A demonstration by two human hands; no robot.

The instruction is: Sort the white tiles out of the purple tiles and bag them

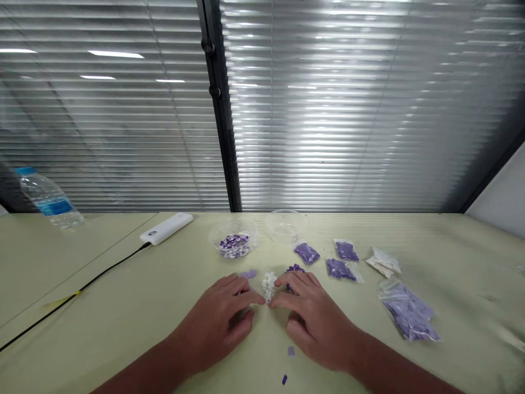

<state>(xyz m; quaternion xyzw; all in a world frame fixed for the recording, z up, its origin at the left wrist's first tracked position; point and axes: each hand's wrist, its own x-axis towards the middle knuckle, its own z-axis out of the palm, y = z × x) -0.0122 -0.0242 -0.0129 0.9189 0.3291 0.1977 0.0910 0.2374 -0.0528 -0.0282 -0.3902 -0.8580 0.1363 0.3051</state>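
Between my hands lies a small heap of white tiles [268, 285] on the table. My left hand [223, 317] rests at its left side, index finger stretched to the heap's lower edge. From the right, my right hand [307, 312] reaches in with fingers apart, its fingertips at the white tiles. Neither hand visibly grips anything. Light purple tiles [249, 273] lie just beyond my left fingers. Dark purple tiles [295, 268] are partly hidden behind my right hand. Two loose tiles, a light one [291, 351] and a dark one [284, 379], lie nearer me.
A clear bowl [234, 241] holds mixed purple and white tiles, beside another clear bowl [286, 227]. Several bags of purple tiles [410, 312] and white ones [384, 261] lie right. A white power bank [167, 228] with a black cable and a water bottle [51, 200] stand left.
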